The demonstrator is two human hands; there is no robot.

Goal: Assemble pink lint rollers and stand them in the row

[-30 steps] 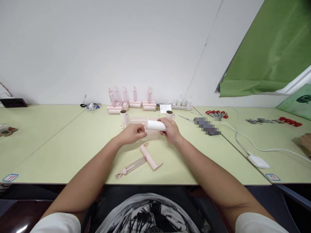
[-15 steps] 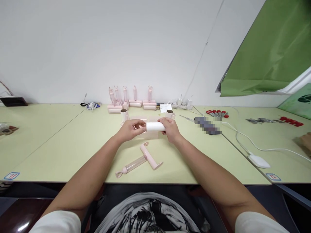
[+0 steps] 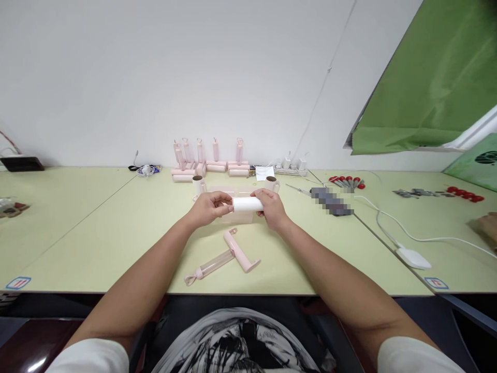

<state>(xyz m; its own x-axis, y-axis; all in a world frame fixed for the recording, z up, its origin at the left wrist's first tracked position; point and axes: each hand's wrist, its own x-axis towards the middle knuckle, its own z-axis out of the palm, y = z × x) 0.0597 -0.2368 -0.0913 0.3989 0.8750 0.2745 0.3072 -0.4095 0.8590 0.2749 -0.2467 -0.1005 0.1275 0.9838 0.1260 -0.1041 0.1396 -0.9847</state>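
A white lint roller refill (image 3: 247, 203) lies sideways between my hands, above the table. My left hand (image 3: 212, 208) pinches its left end with thumb and fingertips. Around the right end my right hand (image 3: 272, 207) is closed, fingers on top and behind. Below them on the table rests a pink lint roller handle (image 3: 238, 252) with a clear grip, its roller arm bare. Behind my hands stand two more white rolls with brown cores, a left roll (image 3: 197, 182) and a right roll (image 3: 271, 182). A translucent pink piece (image 3: 236, 216) is partly hidden under my hands.
Several assembled pink lint rollers (image 3: 184, 173) stand along the wall. A power strip (image 3: 293, 168) and white paper (image 3: 265, 173) are beside them. To the right lie a blurred dark object (image 3: 332, 201), red-ended tools (image 3: 347, 182), and a white charger (image 3: 413, 257) with its cable.
Both hands stay almost in place on the white roll. The roll seems very slightly turned, and the view has shifted a little. Nothing has been let go.
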